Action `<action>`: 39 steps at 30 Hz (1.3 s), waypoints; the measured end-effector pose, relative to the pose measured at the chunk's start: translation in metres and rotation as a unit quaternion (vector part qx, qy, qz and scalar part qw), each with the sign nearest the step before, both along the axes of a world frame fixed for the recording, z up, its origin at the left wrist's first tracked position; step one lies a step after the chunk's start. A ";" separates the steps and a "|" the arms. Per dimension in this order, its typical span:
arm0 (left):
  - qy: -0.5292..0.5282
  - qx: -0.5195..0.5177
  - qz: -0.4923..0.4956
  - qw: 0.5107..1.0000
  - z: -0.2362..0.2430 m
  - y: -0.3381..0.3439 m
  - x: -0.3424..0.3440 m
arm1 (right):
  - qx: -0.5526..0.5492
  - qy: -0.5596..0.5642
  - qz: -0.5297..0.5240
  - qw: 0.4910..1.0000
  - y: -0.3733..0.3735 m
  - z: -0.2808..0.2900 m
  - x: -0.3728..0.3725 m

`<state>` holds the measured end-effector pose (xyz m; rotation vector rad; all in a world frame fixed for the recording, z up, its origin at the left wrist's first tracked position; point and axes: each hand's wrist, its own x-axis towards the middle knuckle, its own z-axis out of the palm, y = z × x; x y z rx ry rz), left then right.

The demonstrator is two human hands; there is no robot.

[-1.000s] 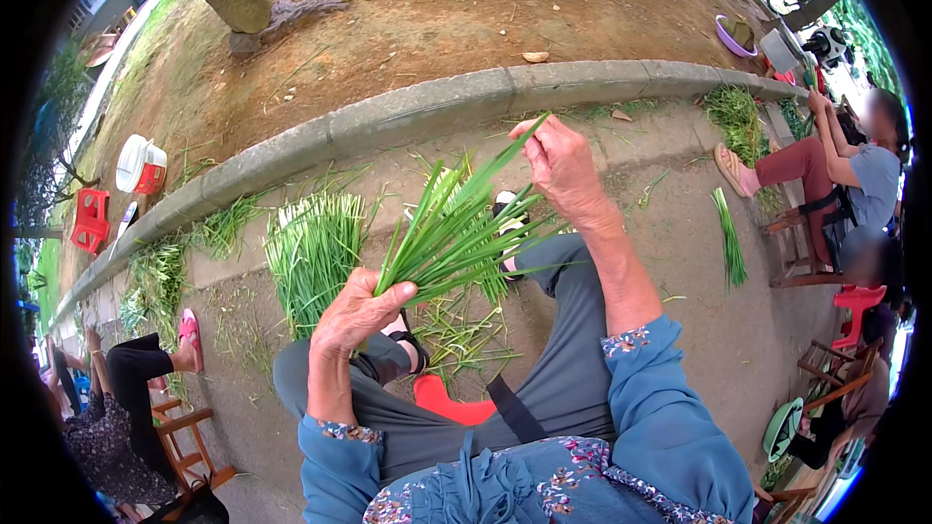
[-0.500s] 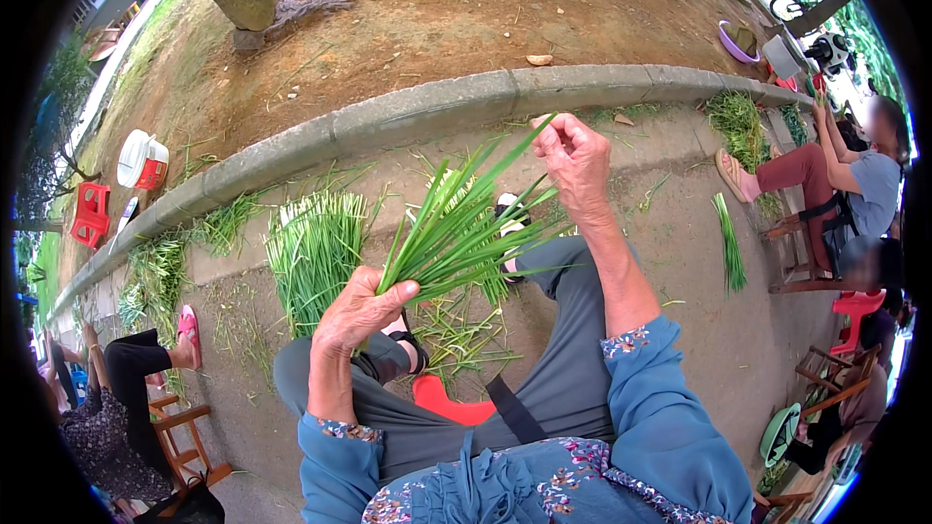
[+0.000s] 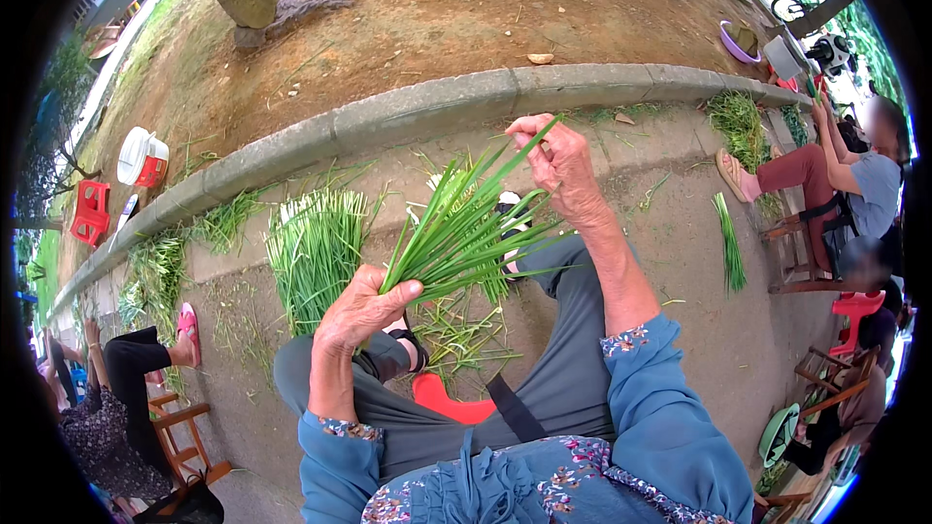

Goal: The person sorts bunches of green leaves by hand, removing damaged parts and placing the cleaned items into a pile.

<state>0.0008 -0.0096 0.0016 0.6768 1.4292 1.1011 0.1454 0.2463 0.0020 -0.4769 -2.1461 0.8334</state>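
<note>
My left hand [image 3: 364, 312] is closed around the lower part of a loose bunch of garlic chives [image 3: 451, 243], whose long flat green leaves fan up to the right. At the leaf tips my right hand [image 3: 563, 175] has thumb and forefinger pinched on a chive leaf. A thick stack of garlic chives [image 3: 313, 257] lies on the ground left of the held bunch, pale ends away from me. Partly hidden behind the held bunch are more chives with pale ends. Yellow-green scraps [image 3: 461, 340] are strewn between my feet.
A red plastic seat [image 3: 451, 400] shows between my legs. The concrete kerb [image 3: 417, 112] curves across ahead. A small chive bundle [image 3: 728, 243] lies to the right. Seated people are at both sides. A white bucket [image 3: 143, 159] and red stool [image 3: 90, 213] stand at left.
My right hand has shifted a little to the left, its fingertips moving along the upper leaves. The left hand and the bunch have barely moved.
</note>
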 end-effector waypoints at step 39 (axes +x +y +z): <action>0.048 -0.027 0.016 0.998 -0.005 0.002 -0.002 | -0.176 0.116 -0.193 0.958 0.027 -0.012 0.009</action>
